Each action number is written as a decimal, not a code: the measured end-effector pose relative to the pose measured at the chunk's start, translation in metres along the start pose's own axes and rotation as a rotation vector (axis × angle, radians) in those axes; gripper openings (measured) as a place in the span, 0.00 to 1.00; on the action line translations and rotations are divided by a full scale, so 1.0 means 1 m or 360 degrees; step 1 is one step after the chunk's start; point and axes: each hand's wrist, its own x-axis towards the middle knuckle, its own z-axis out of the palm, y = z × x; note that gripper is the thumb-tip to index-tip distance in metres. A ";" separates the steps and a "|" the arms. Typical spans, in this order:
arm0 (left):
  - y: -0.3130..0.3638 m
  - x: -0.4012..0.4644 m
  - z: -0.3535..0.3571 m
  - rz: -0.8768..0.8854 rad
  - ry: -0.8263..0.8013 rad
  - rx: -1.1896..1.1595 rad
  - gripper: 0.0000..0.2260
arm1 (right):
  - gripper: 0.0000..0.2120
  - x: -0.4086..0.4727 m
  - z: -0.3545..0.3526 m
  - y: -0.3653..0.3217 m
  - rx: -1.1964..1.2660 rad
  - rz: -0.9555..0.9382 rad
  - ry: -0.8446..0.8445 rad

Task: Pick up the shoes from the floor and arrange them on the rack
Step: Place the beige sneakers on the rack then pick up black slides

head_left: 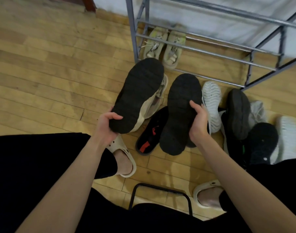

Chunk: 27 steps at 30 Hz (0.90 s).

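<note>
My left hand point(107, 123) grips the heel of a beige shoe with a black sole point(138, 95), sole facing up, held above the floor. My right hand point(198, 121) holds the matching black-soled shoe point(179, 111), also sole up, by its side. A grey metal shoe rack point(209, 52) stands ahead at the top right. A pair of beige sneakers point(164, 46) sits on its lowest bars at the left end. More shoes lie on the floor by the rack: a black slipper with red marks point(150, 137), a white-soled shoe point(211, 101) and several dark shoes point(239, 113).
The floor is light wooden parquet point(43, 73). My feet wear cream slides point(125, 158) on the floor below my hands. A black metal stool frame point(160, 190) is between my legs. A white wall runs behind the rack.
</note>
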 end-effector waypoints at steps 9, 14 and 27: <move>-0.016 -0.004 0.025 -0.0066 -0.0146 0.0211 0.23 | 0.18 -0.003 -0.032 -0.006 0.0148 0.0042 0.0091; -0.023 -0.009 0.045 -0.0050 -0.0176 0.0294 0.18 | 0.15 -0.004 -0.042 -0.010 0.0308 0.0186 0.0158; -0.041 -0.015 0.095 -0.0031 -0.0334 0.0386 0.18 | 0.17 0.002 -0.056 -0.020 0.0460 0.0341 0.0157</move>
